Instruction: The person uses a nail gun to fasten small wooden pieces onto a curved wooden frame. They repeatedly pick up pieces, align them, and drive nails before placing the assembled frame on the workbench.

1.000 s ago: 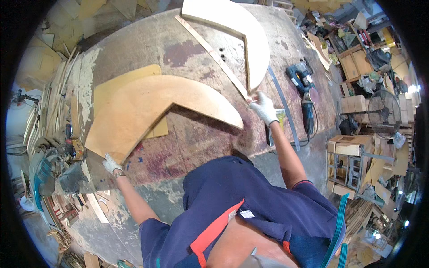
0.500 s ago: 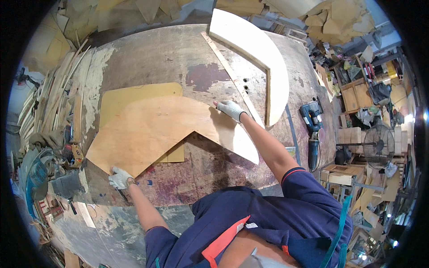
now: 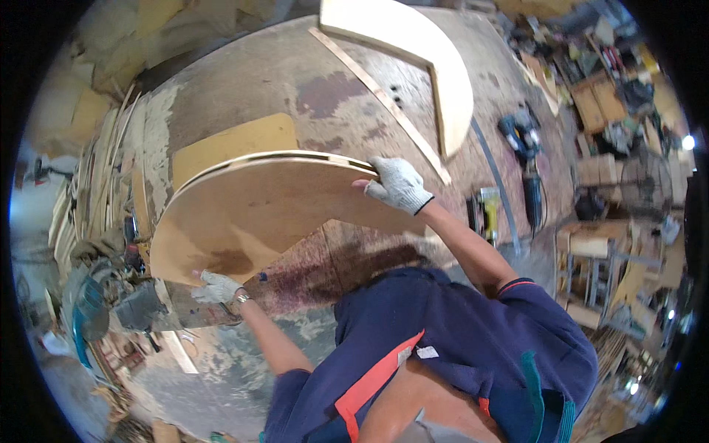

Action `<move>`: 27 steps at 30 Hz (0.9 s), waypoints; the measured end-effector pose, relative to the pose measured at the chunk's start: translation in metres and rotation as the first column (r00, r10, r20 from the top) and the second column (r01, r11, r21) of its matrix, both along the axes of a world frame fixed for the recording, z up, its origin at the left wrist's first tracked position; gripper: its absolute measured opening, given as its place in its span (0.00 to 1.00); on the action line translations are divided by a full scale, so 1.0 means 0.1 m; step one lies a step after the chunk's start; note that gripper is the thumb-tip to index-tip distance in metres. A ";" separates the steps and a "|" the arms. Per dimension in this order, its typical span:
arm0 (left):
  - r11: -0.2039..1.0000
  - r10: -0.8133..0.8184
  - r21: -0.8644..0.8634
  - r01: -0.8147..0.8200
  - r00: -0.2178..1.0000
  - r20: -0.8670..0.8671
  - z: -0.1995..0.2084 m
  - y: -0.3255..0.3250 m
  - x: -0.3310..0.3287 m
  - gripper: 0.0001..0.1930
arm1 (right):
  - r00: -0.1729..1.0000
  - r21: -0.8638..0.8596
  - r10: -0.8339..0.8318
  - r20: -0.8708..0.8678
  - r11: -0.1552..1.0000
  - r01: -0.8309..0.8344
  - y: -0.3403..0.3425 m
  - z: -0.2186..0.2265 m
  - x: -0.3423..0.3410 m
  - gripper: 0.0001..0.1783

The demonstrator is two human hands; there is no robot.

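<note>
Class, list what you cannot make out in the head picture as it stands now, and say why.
Head view: the far face of the curved panel, turned away from the camera.
Head view: the lower part of the yellow sheet, hidden behind that panel.
Head view: the right hand, most fingertips hidden behind the panel.
Head view: the white panel, its top cut off by the upper edge.

No lettering or number is readable. A small white label (image 3: pixel 427 353) sits at the open neck of the navy shirt (image 3: pixel 391 306); any print on it is too small to make out.
</note>
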State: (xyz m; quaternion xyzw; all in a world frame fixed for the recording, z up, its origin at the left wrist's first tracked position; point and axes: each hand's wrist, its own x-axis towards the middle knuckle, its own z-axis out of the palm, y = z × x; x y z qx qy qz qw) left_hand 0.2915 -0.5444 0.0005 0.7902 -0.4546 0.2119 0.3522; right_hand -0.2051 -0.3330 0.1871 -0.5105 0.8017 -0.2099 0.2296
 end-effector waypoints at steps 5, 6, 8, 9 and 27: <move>0.410 -0.886 -0.312 0.857 0.455 0.088 2.51 1.47 -1.95 0.29 | 0.991 -0.337 0.032 -0.132 0.939 -0.076 0.92 0.19 0.36 0.34; 0.213 -0.957 -0.176 0.961 0.241 0.163 2.80 1.72 -2.12 0.26 | 0.990 -0.424 0.042 -0.138 0.900 -0.097 1.00 0.15 0.39 0.34; -0.086 -0.983 0.104 0.991 -0.101 0.150 3.00 2.08 -2.44 0.22 | 0.981 -0.460 0.009 -0.195 0.882 -0.099 1.12 0.16 0.52 0.34; -0.146 -0.977 0.163 0.976 -0.169 0.134 2.95 2.18 -2.61 0.21 | 0.980 -0.500 -0.005 -0.198 0.860 -0.097 1.15 0.14 0.56 0.33; 0.152 -0.984 0.672 0.725 0.049 0.169 2.91 2.80 -2.89 0.18 | 0.810 -0.170 -0.424 -0.405 0.905 0.389 2.00 -1.89 -1.17 0.19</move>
